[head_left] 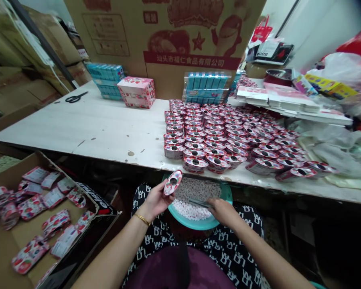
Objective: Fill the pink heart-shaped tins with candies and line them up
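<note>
My left hand [157,200] is closed round a small oval strawberry-print carton [172,182], its top with a dark round hole turned up towards me. Below and beside it, between my knees, is a turquoise basin [228,197] full of small pale pellets [189,210] that look like candies. My right hand [222,209] grips a flat grey metal scoop [200,202] at its right end. The scoop lies over the pellets; whether it carries any is hard to make out. Many matching cartons [195,152] stand upright in rows on the table just beyond my hands.
At left, a cardboard box [6,257] holds more cartons lying loose. On the white table [108,124] are black scissors [76,97], a pink strawberry box [137,92] and blue packs [106,80]. Stacked flat card [276,100] lies at right. A large printed carton [165,76] blocks the back.
</note>
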`<action>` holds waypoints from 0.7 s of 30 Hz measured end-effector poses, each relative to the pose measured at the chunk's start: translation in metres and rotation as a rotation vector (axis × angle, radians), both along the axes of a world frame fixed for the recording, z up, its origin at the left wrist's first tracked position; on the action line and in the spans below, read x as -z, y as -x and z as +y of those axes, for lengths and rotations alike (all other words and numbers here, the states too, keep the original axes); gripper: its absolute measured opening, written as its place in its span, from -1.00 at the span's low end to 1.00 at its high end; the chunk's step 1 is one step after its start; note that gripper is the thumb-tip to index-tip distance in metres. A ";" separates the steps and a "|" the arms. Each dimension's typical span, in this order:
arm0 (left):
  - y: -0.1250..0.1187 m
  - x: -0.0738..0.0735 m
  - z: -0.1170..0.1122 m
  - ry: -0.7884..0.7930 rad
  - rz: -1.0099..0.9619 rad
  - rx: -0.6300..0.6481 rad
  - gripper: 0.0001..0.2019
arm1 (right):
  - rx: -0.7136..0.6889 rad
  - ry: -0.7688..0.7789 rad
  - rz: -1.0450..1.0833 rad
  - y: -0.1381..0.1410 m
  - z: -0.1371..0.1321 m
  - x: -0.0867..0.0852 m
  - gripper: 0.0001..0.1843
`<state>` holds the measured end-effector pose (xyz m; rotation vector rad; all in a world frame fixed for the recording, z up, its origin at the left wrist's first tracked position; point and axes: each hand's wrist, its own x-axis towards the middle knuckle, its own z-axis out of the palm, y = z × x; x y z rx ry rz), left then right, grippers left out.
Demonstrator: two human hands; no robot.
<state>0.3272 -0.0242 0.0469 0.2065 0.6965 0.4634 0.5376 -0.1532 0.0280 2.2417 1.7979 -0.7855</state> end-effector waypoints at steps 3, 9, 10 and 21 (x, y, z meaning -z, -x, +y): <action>-0.009 -0.022 0.034 -0.113 0.170 0.018 -0.79 | 0.008 -0.010 0.030 -0.002 -0.007 0.009 -0.69; -0.027 -0.033 0.087 -0.219 0.355 -0.120 -0.73 | 0.039 -0.018 0.105 -0.003 -0.020 0.026 -0.66; -0.028 -0.033 0.089 -0.263 0.327 -0.148 -0.68 | 0.046 -0.015 0.113 -0.004 -0.022 0.028 -0.65; -0.022 -0.017 0.060 -0.626 0.388 -0.250 -0.46 | 0.021 -0.052 0.158 -0.002 -0.008 0.049 -0.58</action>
